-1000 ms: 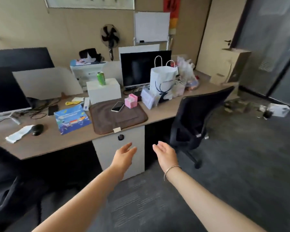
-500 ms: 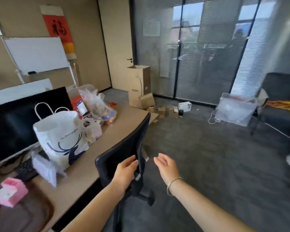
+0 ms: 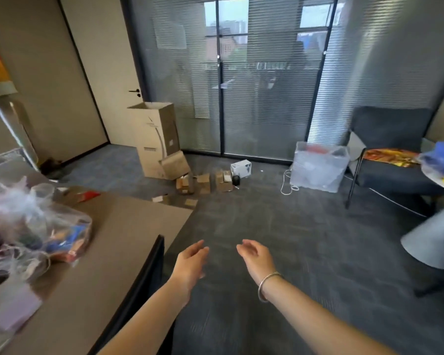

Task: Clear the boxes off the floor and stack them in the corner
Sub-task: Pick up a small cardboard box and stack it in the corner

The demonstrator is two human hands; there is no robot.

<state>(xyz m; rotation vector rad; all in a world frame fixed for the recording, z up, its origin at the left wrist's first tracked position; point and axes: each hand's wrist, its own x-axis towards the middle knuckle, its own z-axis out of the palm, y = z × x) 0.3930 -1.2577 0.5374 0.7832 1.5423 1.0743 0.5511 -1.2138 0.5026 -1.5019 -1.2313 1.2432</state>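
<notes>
Near the middle of the frame, a little above the centre, several small cardboard boxes (image 3: 203, 183) lie scattered on the grey carpet floor (image 3: 305, 239), some touching each other, and a white box (image 3: 241, 168) sits just behind them to the right. A tall open carton (image 3: 157, 139) stands upright to their left, against the corner where the door (image 3: 108, 73) meets the glass wall (image 3: 267, 80), with a smaller brown box (image 3: 175, 165) leaning on its foot. I judge this corner is the place for the stack, since the tall carton is already parked there out of the walking way.

At the lower centre, the left hand (image 3: 190, 262) and the right hand (image 3: 257, 257) are both raised in front of the body, palms turned toward each other. Their fingers (image 3: 199, 248) are relaxed and slightly apart, and they hold nothing. The hands are well apart from the boxes, so probably they are held ready for carrying while the person faces the pile; no box is lifted yet.

On the left side, the surface (image 3: 118, 239) carries plastic bags (image 3: 31, 221) full of items, and the dark back of a chair (image 3: 149, 272) stands just beside its edge. At the right, a dark sofa (image 3: 390, 160) and a clear plastic bin (image 3: 318, 167) stand near the glass wall; a white cable (image 3: 287, 184) lies on the floor beside the bin and could catch a foot.
</notes>
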